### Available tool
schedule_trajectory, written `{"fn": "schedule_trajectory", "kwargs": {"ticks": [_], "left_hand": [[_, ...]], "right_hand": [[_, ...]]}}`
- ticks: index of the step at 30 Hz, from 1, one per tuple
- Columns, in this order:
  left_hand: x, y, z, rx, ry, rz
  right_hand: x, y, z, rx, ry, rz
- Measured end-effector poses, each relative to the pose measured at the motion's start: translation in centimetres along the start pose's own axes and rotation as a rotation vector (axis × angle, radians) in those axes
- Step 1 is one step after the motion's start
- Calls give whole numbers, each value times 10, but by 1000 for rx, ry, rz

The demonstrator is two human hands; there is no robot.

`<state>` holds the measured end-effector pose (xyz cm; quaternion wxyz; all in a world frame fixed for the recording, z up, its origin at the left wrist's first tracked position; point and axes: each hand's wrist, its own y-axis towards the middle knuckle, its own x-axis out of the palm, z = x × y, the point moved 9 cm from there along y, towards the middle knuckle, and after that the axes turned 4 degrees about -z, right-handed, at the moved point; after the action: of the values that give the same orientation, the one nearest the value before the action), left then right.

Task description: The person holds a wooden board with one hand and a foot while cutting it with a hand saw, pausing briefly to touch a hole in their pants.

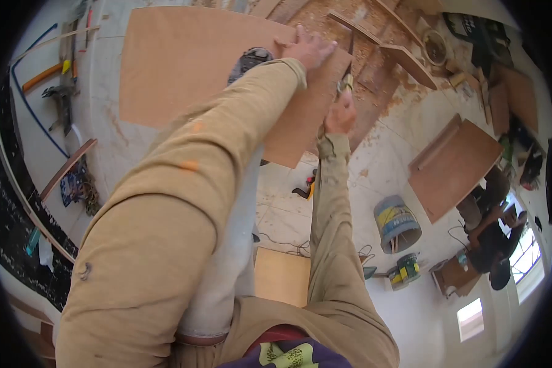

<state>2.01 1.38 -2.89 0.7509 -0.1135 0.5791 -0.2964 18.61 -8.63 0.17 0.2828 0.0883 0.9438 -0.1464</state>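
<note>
A large plywood sheet [184, 67] lies across the top of the view. My left hand [310, 48] rests on it near its right edge, fingers spread. Beside that edge, my right hand [341, 113] is wrapped around the light-coloured handle of a handsaw [351, 44]. Its narrow dark blade points away from me, right at the sheet's edge. A dark patterned shoe [251, 60] stands on the plywood, partly hidden by my left sleeve. Under the sheet's right side, more boards [377, 92] show, with sawdust around them.
To the right are a bucket [398, 222], a small green-yellow container [405, 270] and a brown panel [457, 165]. A person [497, 233] is farther right. A hammer [46, 76] and a blue-framed hacksaw [17, 83] lie left. A small board [282, 276] lies below.
</note>
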Motion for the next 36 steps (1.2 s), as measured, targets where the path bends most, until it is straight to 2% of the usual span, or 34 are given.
{"fn": "schedule_trajectory", "kwargs": {"ticks": [2,4,5,8,11,13,15,16,19,21,22,23,24,26,27,29,30,32,34,35,36], "left_hand": [[-17,-14,5,-44,63,-111],[-19,-20,9,-42,85,-140],[-22,-19,7,-54,98,-143],[-22,-19,7,-59,115,-145],[-23,-21,10,-49,84,-135],[-27,-22,12,-57,117,-163],[-22,-24,17,-56,125,-155],[-17,-21,14,-52,132,-130],[-8,-11,2,-50,119,-93],[-9,-11,6,-51,111,-116],[-19,-17,11,-53,122,-144],[-26,-22,15,-54,132,-176],[-31,-23,19,-62,137,-190],[-33,-25,21,-82,163,-230],[-27,-19,17,-26,293,-121],[-2,-2,15,105,532,117],[-10,-14,21,89,403,15],[-54,-43,30,50,174,-172],[-28,-25,18,40,300,-115],[-13,-17,16,39,345,-93],[-8,-12,25,153,519,-84]], "right_hand": [[21,39,23,165,55,-55],[9,10,1,135,38,-81],[-12,-31,-31,71,31,-71],[-59,-167,-37,342,58,-91],[-72,-190,-52,333,65,-18],[-39,-119,-36,256,57,-59],[-6,-30,-20,55,-35,49],[4,3,-18,44,-7,100],[27,27,22,260,71,-91],[-9,-38,-17,156,-45,-98],[-27,-86,-28,165,8,-72],[-45,-133,-42,268,93,-62],[-62,-173,-48,257,52,-19],[-66,-188,-47,310,63,-50],[-67,-195,-44,344,70,-59],[-35,-119,-34,274,79,-61],[-17,-72,-15,89,-3,59],[7,7,-10,109,-2,132],[29,47,13,196,0,-36],[24,38,8,176,8,-9],[15,25,-5,142,10,14]]}}
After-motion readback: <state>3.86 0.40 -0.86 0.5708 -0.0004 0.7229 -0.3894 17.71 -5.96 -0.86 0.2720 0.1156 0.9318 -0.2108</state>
